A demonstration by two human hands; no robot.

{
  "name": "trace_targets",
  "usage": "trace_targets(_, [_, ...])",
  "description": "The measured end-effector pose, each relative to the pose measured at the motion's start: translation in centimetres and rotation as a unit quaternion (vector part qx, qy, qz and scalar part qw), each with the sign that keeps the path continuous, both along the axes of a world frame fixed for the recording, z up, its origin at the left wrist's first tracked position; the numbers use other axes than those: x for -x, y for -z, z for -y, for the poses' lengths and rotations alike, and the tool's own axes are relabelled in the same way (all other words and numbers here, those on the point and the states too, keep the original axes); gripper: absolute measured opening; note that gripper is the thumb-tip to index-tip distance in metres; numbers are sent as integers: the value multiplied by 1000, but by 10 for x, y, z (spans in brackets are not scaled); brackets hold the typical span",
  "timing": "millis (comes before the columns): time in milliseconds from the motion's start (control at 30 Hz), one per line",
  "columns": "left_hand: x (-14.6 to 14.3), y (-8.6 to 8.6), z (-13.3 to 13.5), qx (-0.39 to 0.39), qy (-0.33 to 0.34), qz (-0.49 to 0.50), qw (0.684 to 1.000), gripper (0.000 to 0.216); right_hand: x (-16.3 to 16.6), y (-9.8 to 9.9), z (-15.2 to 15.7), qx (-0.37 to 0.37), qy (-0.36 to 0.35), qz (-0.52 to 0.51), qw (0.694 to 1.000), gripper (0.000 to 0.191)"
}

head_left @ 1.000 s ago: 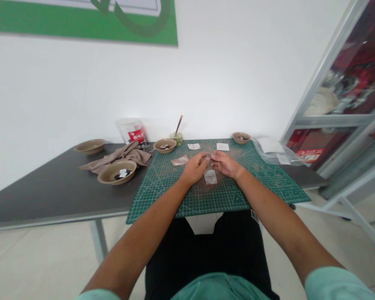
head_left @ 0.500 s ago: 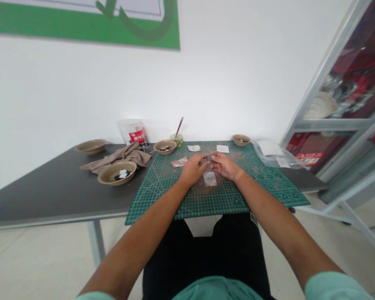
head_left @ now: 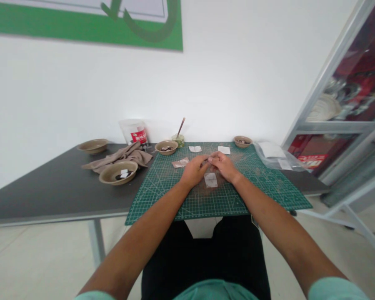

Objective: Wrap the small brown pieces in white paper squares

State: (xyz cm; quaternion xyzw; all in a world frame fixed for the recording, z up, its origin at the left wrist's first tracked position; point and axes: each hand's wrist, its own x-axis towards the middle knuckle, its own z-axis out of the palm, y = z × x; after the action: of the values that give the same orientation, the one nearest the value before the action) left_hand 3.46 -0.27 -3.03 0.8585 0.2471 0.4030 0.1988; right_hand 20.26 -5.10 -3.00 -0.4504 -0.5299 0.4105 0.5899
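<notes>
My left hand (head_left: 194, 170) and my right hand (head_left: 222, 165) meet fingertip to fingertip above the middle of a green cutting mat (head_left: 256, 191). Both are closed in a pinch on something small that I cannot make out. Just below them a small pale square piece (head_left: 210, 180) lies flat on the mat. A pinkish piece (head_left: 180, 162) lies to the left of my left hand. Two white squares (head_left: 195, 148) (head_left: 224, 149) lie beyond the hands near the mat's far edge.
On the dark table (head_left: 50, 191) stand several tan bowls: (head_left: 118, 172), (head_left: 92, 146), (head_left: 166, 146), (head_left: 243, 141). A brown cloth (head_left: 121, 156), a white tub (head_left: 133, 131), a small jar with a brush (head_left: 178, 137) and a plastic bag (head_left: 273, 153) are there too. A metal shelf (head_left: 337, 125) stands right.
My right hand's fingers have closed further over my left fingertips. The view has shifted slightly.
</notes>
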Motion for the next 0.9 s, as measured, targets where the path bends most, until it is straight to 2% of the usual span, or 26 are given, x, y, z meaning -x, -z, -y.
trace_targets(233, [-1, -1, 0, 15, -8, -2, 1000, 31, 2, -4, 1, -14, 42, 38, 998, 33])
trace_targets(367, [-1, -2, 0, 27, -22, -1, 999, 31, 3, -7, 4, -17, 43, 34, 998, 30])
trace_targets(500, [-1, -1, 0, 40, -29, -1, 999, 31, 2, -8, 6, -8, 22, 8, 1000, 27])
trace_targets(733, [0, -2, 1, 47, -23, 3, 999, 32, 1, -8, 8, 21, -39, -61, 997, 36])
trace_targets(900, [0, -4, 2, 35, -19, 10, 999, 31, 3, -10, 10, 34, -81, -113, 990, 35])
